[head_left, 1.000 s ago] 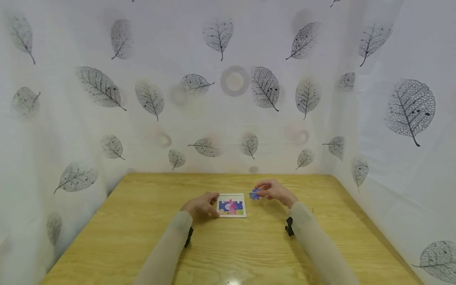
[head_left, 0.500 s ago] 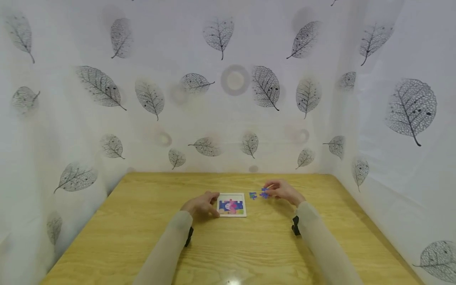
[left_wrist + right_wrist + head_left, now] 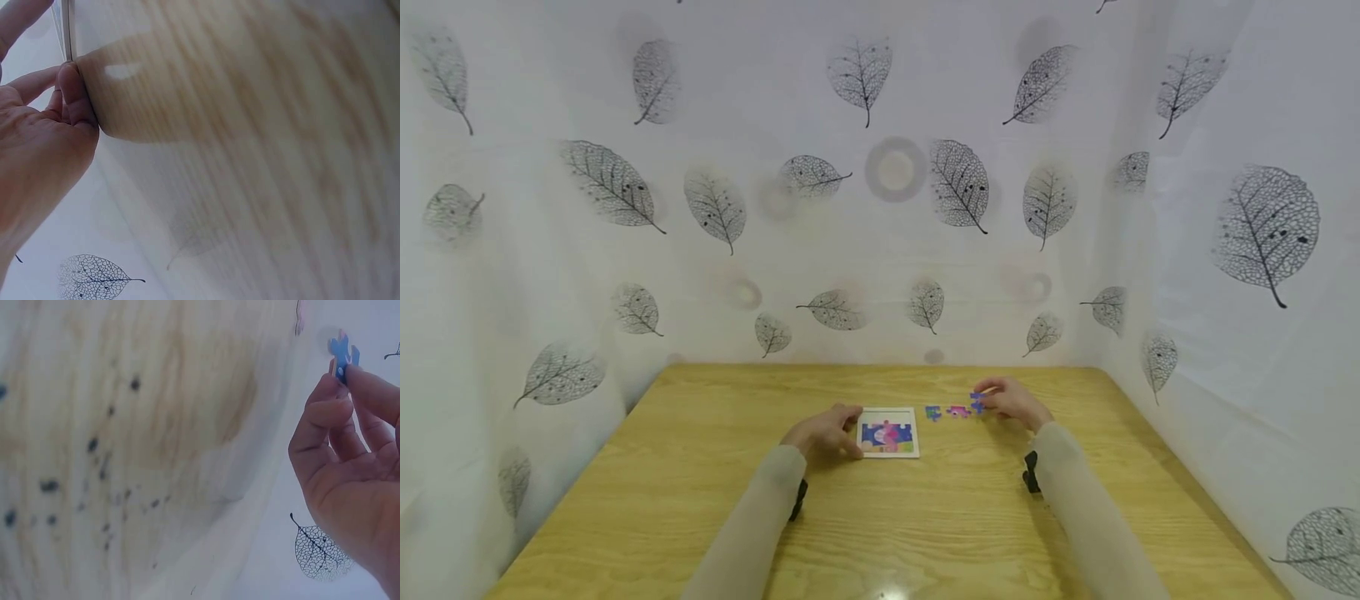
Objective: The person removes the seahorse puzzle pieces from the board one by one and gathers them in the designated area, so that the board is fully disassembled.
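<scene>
In the head view my left hand (image 3: 825, 432) holds a white square puzzle tray (image 3: 888, 456) by its left edge, thumb and fingers spread near the two left corners. Joined pink and blue jigsaw pieces (image 3: 883, 437) fill its lower part. My right hand (image 3: 1013, 403) pinches a blue puzzle piece (image 3: 977, 405) between thumb and fingers, to the right of the tray. The right wrist view shows this blue puzzle piece (image 3: 341, 357) at the fingertips. On the table between tray and right hand lie a blue-green puzzle piece (image 3: 932, 412) and a pink puzzle piece (image 3: 957, 412).
The wooden table (image 3: 880, 517) reaches to a pale curtain (image 3: 880, 242) with leaf prints, which hangs behind it and on both sides. Dark straps sit at both wrists, over pale sleeves.
My right hand has moved to the right, away from the tray, with a blue piece in its fingers. The blue-green piece, then the pink one, have come to lie apart on the table.
</scene>
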A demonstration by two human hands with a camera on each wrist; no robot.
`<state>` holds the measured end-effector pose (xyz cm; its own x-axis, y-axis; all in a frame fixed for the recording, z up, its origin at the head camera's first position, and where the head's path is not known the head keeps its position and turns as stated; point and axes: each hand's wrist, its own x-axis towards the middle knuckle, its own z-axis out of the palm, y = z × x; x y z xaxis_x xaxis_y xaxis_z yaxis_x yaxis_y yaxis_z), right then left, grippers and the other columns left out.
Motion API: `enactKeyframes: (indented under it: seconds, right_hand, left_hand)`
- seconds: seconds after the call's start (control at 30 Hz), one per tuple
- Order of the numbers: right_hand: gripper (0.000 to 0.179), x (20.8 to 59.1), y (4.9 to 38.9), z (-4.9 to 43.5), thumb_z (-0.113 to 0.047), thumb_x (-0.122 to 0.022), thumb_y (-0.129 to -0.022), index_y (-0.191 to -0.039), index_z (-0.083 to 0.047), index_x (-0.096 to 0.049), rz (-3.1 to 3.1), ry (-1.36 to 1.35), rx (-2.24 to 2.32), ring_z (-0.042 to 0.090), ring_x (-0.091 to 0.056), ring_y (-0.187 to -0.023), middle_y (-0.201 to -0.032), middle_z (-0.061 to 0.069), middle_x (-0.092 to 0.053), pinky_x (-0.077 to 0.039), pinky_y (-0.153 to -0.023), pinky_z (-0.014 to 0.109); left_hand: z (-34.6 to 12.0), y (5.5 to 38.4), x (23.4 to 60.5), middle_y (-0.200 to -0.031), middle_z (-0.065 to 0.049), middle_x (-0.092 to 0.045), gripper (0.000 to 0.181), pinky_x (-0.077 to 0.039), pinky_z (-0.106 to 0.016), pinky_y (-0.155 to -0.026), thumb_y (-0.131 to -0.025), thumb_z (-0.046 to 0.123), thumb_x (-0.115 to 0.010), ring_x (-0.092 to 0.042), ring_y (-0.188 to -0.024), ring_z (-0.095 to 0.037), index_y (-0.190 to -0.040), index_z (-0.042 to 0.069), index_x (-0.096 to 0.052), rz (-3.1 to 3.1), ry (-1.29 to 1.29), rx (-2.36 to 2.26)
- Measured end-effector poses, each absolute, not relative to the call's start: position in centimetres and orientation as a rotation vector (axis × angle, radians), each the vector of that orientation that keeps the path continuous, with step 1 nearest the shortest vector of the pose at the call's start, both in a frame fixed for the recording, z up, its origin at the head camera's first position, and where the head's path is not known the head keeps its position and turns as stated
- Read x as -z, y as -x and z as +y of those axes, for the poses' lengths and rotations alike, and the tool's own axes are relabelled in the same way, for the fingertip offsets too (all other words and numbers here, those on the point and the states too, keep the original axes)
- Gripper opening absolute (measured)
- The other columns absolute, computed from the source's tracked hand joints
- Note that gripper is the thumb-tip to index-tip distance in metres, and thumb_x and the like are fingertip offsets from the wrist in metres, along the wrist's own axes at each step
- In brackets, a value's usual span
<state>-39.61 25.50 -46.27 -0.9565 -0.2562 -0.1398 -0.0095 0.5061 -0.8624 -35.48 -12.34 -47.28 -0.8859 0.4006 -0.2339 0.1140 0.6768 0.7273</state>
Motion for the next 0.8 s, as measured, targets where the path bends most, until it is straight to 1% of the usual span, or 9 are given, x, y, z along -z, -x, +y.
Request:
enactKeyframes:
  seconds: [0.1,0.2,0.33,0.4,0.47,0.6,0.73,0.8]
  right_hand:
    - [0.029,46.4,39.6,25.9,-0.004,-0.052,-0.098,-0.125,0.004,-0.057,2.531,0.199,1.397,0.021,-0.063,-0.085,-0.124,0.024,-0.061,-0.051,-0.063,0.031]
    - [0.027,46.5,39.5,26.3,-0.003,-0.054,-0.096,-0.12,0.007,-0.06,2.608,0.233,1.299,0.019,-0.063,-0.086,-0.122,0.027,-0.061,-0.052,-0.066,0.029]
    - [0.027,46.9,39.4,26.7,-0.003,-0.056,-0.095,-0.118,0.009,-0.061,2.661,0.274,1.223,0.021,-0.066,-0.091,-0.118,0.029,-0.063,-0.055,-0.071,0.029]
    - [0.027,47.2,39.5,26.9,-0.004,-0.058,-0.095,-0.118,0.008,-0.062,2.648,0.245,1.243,0.021,-0.065,-0.089,-0.116,0.027,-0.065,-0.054,-0.07,0.029]
    - [0.027,47.4,39.6,27.0,-0.004,-0.059,-0.094,-0.118,0.008,-0.062,2.645,0.248,1.245,0.018,-0.063,-0.082,-0.113,0.025,-0.065,-0.053,-0.066,0.028]
    - [0.025,47.6,39.8,27.2,-0.005,-0.059,-0.094,-0.117,0.006,-0.063,2.633,0.252,1.276,0.014,-0.054,-0.069,-0.103,0.018,-0.066,-0.049,-0.059,0.026]
    - [0.026,47.5,39.7,27.3,-0.004,-0.056,-0.097,-0.119,0.007,-0.061,2.605,0.27,1.296,0.014,-0.052,-0.067,-0.101,0.016,-0.065,-0.048,-0.058,0.026]
    - [0.027,47.5,39.6,27.3,-0.004,-0.056,-0.097,-0.121,0.008,-0.059,2.578,0.264,1.312,0.014,-0.053,-0.07,-0.103,0.015,-0.065,-0.049,-0.061,0.026]
  left_hand:
    - [-12.3,35.5,47.2,-0.142,-0.018,-0.043,0.089,-0.027,-0.049,-0.12,-0.077,0.011,-0.082,-0.039,-0.133,-0.032,-0.15,-0.001,-0.034,2.512,-0.453,-1.055]
    - [-12.3,35.4,47.1,-0.141,-0.02,-0.044,0.088,-0.029,-0.049,-0.119,-0.077,0.01,-0.082,-0.041,-0.131,-0.032,-0.149,-0.004,-0.033,2.514,-0.49,-1.056]
    - [-12.3,35.2,47.1,-0.14,-0.018,-0.046,0.088,-0.029,-0.049,-0.119,-0.077,0.012,-0.082,-0.041,-0.131,-0.031,-0.149,-0.003,-0.034,2.521,-0.473,-1.052]
    - [-12.3,35.2,47.2,-0.14,-0.019,-0.046,0.088,-0.029,-0.049,-0.119,-0.077,0.013,-0.082,-0.041,-0.132,-0.032,-0.149,-0.003,-0.035,2.519,-0.469,-1.058]
    - [-12.4,35.3,47.2,-0.142,-0.019,-0.045,0.088,-0.028,-0.049,-0.119,-0.077,0.014,-0.082,-0.04,-0.134,-0.033,-0.15,-0.002,-0.034,2.516,-0.47,-1.054]
    - [-12.4,35.5,47.2,-0.143,-0.019,-0.044,0.089,-0.028,-0.049,-0.119,-0.077,0.014,-0.082,-0.04,-0.134,-0.032,-0.15,-0.002,-0.034,2.516,-0.47,-1.053]
    - [-12.4,35.6,47.2,-0.141,-0.018,-0.045,0.089,-0.028,-0.049,-0.119,-0.077,0.011,-0.082,-0.041,-0.13,-0.03,-0.15,-0.003,-0.033,2.513,-0.473,-1.052]
    - [-12.4,35.5,47.3,-0.14,-0.017,-0.045,0.089,-0.028,-0.049,-0.119,-0.077,0.011,-0.082,-0.04,-0.13,-0.029,-0.15,-0.002,-0.033,2.508,-0.461,-1.052]
